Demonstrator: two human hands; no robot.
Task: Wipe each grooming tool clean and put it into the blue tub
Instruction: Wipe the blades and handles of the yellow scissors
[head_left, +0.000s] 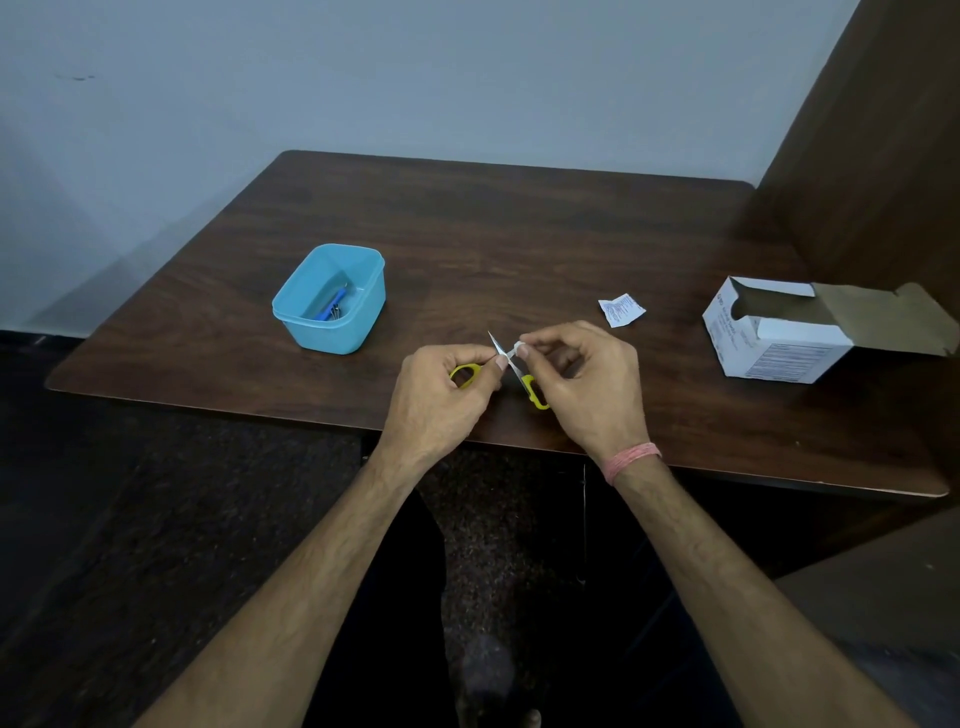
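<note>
Small scissors with yellow handles (531, 388) are held spread apart above the table's front middle, one thin blade pointing up. My left hand (441, 400) grips one yellow loop. My right hand (584, 384) pinches a small white wipe (514, 349) against a blade near the pivot. The blue tub (363, 270) stands to the left on the table, with a blue-handled tool (332, 306) lying inside it.
A torn white wipe wrapper (621, 309) lies right of centre on the dark wooden table (519, 234). An open white cardboard box (774, 338) stands at the right. A brown panel rises at the far right; a pale wall lies behind.
</note>
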